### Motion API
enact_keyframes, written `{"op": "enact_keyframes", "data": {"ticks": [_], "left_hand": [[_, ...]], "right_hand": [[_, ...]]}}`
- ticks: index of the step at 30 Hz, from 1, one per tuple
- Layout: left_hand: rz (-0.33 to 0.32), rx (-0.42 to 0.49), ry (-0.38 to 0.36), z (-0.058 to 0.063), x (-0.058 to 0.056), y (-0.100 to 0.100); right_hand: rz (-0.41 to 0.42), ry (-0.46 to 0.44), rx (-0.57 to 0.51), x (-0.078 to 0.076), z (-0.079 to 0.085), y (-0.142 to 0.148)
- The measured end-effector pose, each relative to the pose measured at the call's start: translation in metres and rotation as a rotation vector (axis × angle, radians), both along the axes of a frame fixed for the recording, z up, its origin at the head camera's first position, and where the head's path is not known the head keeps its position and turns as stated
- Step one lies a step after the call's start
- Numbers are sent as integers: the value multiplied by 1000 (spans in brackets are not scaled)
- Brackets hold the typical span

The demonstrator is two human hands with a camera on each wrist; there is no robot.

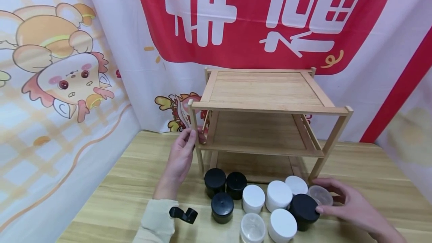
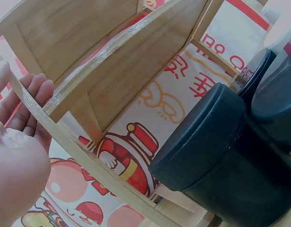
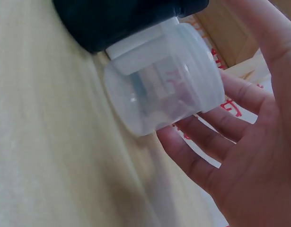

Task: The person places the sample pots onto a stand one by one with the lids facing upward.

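My left hand grips the left front post of a wooden three-tier shelf, the thumb in front and the fingers behind; the left wrist view shows this hand at the post too. At the right, my right hand lies around a clear plastic jar, its fingers at the far side and its thumb by a black jar. From the right wrist, the fingers look slightly bent against the clear jar, with the thumb spread away. The clear jar stands beside the black jar.
Several black jars stand before the shelf's left half. White-lidded jars cluster to their right, with another clear jar at the front. Printed cloth hangs behind and at the sides of the wooden tabletop.
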State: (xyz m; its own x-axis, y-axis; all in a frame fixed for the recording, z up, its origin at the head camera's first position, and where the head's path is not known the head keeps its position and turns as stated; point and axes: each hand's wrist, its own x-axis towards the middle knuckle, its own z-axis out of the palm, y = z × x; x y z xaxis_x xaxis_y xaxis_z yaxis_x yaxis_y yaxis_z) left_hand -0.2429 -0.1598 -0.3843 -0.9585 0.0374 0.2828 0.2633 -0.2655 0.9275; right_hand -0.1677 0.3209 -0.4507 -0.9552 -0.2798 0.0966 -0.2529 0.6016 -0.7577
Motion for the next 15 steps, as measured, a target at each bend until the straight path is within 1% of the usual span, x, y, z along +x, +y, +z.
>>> {"op": "enact_keyframes", "data": {"ticks": [3,6,8,12,15], "left_hand": [[0,3,-6,-1,-1,-1],[-2,8,1,-2,-2,-1],[-5,10,13,-2,-2,-1],[-8,4,26,-3,-2,-1],[-5,2,32,-2,-2,-2]], "right_hand": [[-15,-83,-33,-1,-3,4],[-14,-164,-96,-2,-8,9],[16,-146,-139,-2,-14,13],[63,-101,-186,-3,-23,21],[97,-107,-232,-4,-28,24]]}}
